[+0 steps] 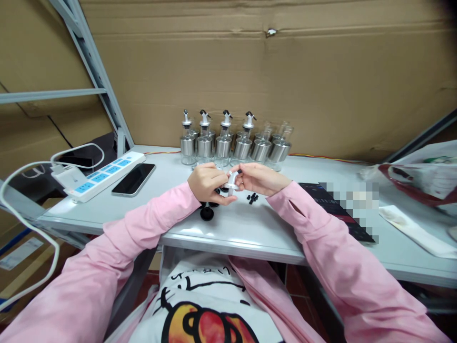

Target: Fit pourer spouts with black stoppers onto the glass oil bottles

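My left hand [210, 185] is closed around a white pourer spout [232, 182], held upright over the table. My right hand [260, 178] pinches a small black piece [239, 171] against the spout's upper end; its fingertips partly hide it. Below my left hand lies a round black stopper [207, 213], with more black parts half covered by the fingers. Several tiny black pieces [253, 197] are scattered on the table just under my right hand. Behind both hands stand glass bottles with metal sleeves [223, 146]; several in front carry white pourers with black tips [249, 119].
A power strip [107, 176] with a plugged-in white charger and a phone [134, 179] lie at left on the grey table [243, 233]. At right are a dark screen device [332, 209], a white strip [416, 231] and a plastic bag [424, 176]. Cardboard [250, 71] walls the back.
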{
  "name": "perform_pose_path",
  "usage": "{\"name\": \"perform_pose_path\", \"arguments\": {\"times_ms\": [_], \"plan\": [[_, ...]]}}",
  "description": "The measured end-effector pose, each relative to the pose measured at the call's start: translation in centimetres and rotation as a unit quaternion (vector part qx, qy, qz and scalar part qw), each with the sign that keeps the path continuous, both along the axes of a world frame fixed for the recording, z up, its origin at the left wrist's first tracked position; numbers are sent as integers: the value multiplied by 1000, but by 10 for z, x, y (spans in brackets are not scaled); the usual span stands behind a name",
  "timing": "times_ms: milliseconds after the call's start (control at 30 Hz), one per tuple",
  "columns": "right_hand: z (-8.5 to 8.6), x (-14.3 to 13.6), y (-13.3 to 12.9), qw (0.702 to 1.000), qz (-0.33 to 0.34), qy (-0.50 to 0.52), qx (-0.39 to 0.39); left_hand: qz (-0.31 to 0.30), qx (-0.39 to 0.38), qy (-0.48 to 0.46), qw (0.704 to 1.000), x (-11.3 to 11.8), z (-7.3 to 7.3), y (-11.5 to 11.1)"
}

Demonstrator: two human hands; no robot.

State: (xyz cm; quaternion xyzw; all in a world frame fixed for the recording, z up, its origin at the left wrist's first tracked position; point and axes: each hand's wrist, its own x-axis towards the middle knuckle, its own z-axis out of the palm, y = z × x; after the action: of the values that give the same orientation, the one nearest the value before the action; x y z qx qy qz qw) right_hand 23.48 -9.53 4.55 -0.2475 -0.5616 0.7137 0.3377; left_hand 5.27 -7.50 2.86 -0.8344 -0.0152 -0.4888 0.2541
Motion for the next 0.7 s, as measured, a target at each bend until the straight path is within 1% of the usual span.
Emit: {"name": "perform_pose_path", "arguments": {"times_ms": [367,567,700], "plan": [[-3,1,2,999,16,6,31,1,6,4,1000,0,-1,0],[-5,1,3,999,9,-6,46,-9,4,3,1000,0,-1,0],[-3,1,1,998,15,-11,59,6,1,19,1000,0,-2,1]]}}
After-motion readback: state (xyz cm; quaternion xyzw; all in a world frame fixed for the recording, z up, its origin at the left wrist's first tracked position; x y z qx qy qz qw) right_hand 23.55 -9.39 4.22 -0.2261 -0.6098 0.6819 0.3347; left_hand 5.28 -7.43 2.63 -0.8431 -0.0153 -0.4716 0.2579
